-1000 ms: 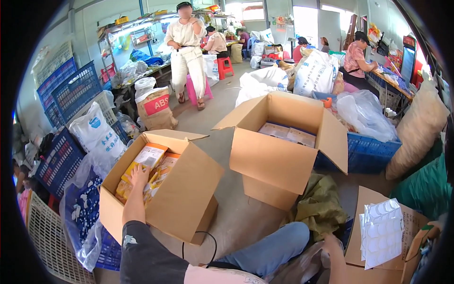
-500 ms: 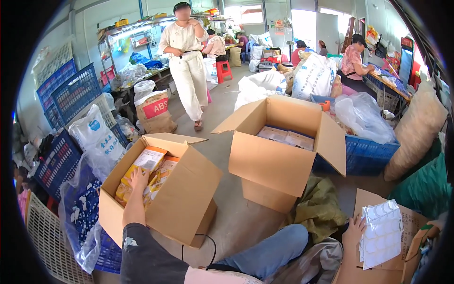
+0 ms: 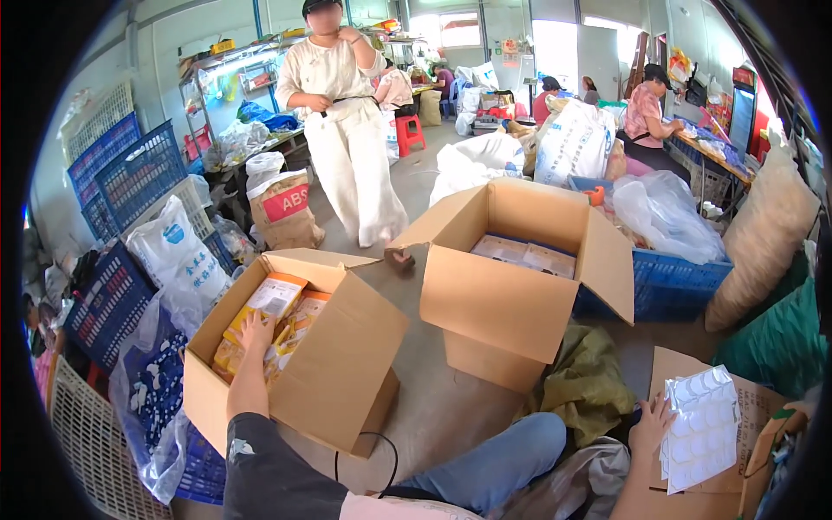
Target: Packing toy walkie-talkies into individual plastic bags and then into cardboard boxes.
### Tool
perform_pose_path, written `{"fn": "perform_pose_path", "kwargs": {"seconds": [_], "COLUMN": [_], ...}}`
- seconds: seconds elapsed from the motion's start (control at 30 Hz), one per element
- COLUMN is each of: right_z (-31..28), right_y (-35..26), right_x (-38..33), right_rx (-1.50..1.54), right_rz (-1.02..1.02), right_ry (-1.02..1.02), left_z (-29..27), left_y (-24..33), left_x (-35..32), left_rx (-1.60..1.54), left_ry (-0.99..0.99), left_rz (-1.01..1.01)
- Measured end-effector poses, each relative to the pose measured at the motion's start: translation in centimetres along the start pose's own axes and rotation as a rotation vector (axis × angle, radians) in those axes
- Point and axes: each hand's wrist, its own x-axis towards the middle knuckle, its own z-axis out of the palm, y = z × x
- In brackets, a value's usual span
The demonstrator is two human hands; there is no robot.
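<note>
My left hand (image 3: pixel 253 334) reaches into a cardboard box (image 3: pixel 338 360) at the left, its fingers spread over yellow-orange packs. The pack under the fingertips (image 3: pixel 272 296) has a white label panel and lies on top of several others. My right hand (image 3: pixel 648 426) rests at the lower right with fingers stretched out on a flat cardboard surface (image 3: pixel 672 368), beside the left edge of some sheets of round white stickers (image 3: pixel 700 429). Nothing shows gripped in it. Part of each palm is hidden.
A second open box (image 3: pixel 494 299) with flat packs inside stands in the middle. Blue crates (image 3: pixel 680 282) and sacks line the right, more crates (image 3: pixel 143 178) the left. A person in white (image 3: pixel 347 147) walks close behind the boxes; others sit at benches further back.
The person in white has stepped nearer, toward the gap between the two boxes. My hands have stayed almost in place.
</note>
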Motion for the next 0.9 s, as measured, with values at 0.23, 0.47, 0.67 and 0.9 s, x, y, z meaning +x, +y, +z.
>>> {"fn": "perform_pose_path", "kwargs": {"seconds": [0.23,0.47,0.67,0.9], "right_z": [-0.39,-0.53,-0.27,-0.46], "right_y": [-0.36,-0.5,-0.34,-0.19], "right_x": [0.1,-0.03,-0.01,-0.19], "right_rx": [0.017,0.031,0.04,0.047], "right_rz": [0.021,0.032,0.022,0.028], "right_ry": [-0.019,-0.027,-0.025,-0.027], "left_z": [-0.37,-0.44,-0.42,-0.57], "left_y": [0.18,0.32,0.27,0.25], "left_x": [-0.18,-0.22,-0.09,-0.61], "left_rx": [-0.006,0.004,-0.014,0.004], "left_ry": [0.012,-0.013,-0.002,-0.006], "left_rz": [0.0,-0.001,0.001,0.003]}}
